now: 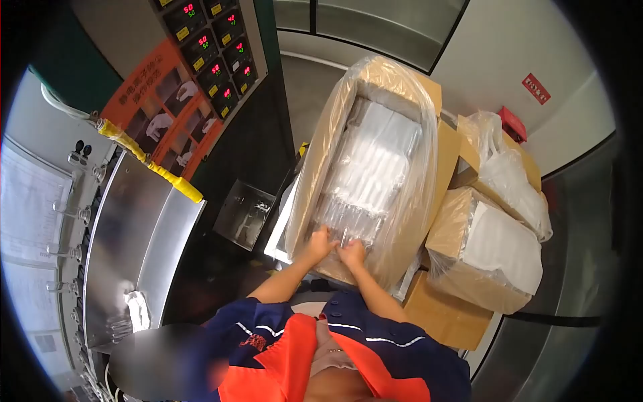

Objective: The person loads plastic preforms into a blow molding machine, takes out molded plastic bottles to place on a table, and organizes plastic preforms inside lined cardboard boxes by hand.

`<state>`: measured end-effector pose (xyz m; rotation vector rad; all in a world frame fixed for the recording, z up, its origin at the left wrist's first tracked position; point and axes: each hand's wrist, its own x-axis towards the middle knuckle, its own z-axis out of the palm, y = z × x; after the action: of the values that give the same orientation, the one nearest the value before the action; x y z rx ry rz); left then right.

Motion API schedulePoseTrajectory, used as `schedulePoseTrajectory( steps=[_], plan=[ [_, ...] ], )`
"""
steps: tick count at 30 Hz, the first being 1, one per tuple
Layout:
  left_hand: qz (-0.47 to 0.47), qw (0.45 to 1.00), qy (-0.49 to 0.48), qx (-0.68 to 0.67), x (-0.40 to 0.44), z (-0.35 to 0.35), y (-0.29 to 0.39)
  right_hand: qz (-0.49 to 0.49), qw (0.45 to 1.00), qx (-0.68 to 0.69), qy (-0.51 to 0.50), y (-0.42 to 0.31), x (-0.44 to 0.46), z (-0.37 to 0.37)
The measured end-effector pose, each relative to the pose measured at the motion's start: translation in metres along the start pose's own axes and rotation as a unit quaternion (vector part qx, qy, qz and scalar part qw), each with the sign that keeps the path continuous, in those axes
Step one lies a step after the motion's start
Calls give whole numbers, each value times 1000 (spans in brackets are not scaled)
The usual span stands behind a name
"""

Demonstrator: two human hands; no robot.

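A long cardboard box [445,161] lined with a clear plastic bag [321,144] stands in front of me, with rows of clear, shiny items [375,154] packed inside. Both hands are at its near end. My left hand [320,245] has its fingers bent together on the items at the near left. Close beside it, my right hand [351,254] is closed around the end of something clear. The fingertips of both hands are partly lost in the glare and plastic, so what the left one grips cannot be made out.
Plastic-wrapped boxes [445,248] stand at the right, one with a white sheet [504,249] on top. A metal chute [177,231] and a small metal tray [244,214] are at the left, below a control panel [218,50] and a yellow-wrapped pipe [151,161].
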<state>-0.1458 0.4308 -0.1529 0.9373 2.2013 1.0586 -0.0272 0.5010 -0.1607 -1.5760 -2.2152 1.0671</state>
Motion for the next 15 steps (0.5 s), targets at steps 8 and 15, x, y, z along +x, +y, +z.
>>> schedulePoseTrajectory(
  steps=[8,15],
  plan=[
    [-47,996,64,-47,3,22,12,26,995,78,-55,35,10,5],
    [-62,984,131,-101,-15,9,20,214,919,329,-32,15,9,23]
  ],
)
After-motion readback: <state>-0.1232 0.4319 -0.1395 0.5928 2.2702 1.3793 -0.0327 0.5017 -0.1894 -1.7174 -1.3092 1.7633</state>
